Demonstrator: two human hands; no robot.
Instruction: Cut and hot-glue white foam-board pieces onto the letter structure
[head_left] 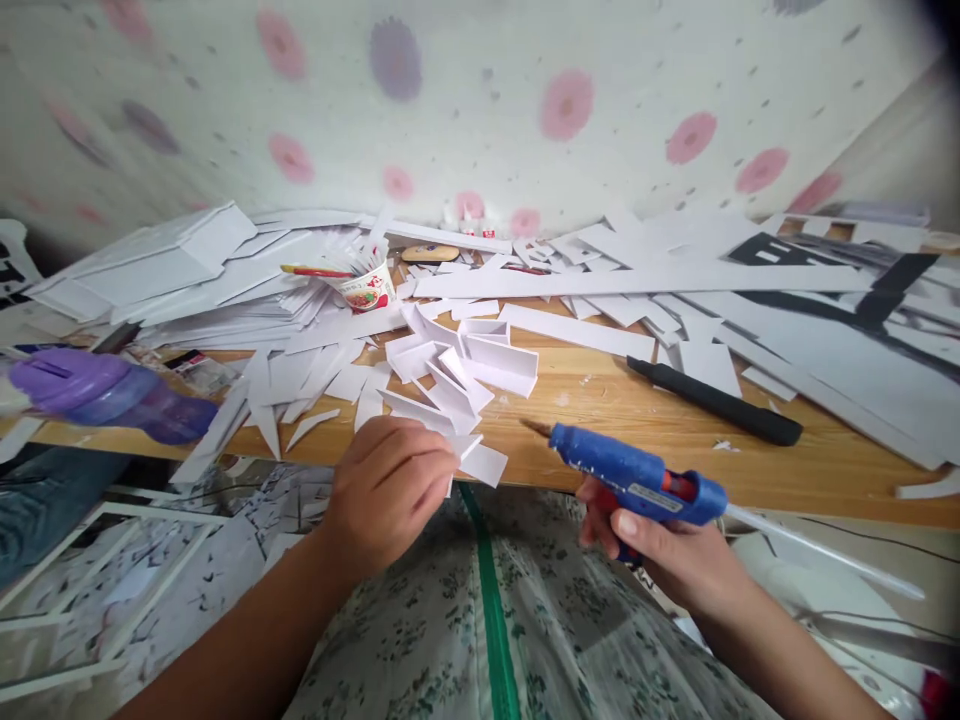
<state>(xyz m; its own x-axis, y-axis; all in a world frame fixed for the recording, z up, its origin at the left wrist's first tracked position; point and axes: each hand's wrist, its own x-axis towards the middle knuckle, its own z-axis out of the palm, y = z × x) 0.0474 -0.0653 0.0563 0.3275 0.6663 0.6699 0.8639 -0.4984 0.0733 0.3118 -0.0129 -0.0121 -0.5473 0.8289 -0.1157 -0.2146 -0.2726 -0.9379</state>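
Note:
My right hand [667,555] is wrapped round the handle of a blue glue gun [630,475], whose nozzle points left over the table edge. A clear glue stick [825,555] sticks out of its back. My left hand [394,490] is closed at the table's front edge, with its fingertips at a small white piece [465,446]. How much of that piece it holds is hidden by the fingers. Just beyond it lie several folded white pieces [499,362], some standing on edge. A flat white piece [484,464] rests beside my left fingertips.
White strips and offcuts [570,325] cover much of the wooden table [570,390]. A black cutter [716,400] lies at the right. A paper cup [367,288] stands behind the folded pieces; a purple bottle [112,395] lies at the left.

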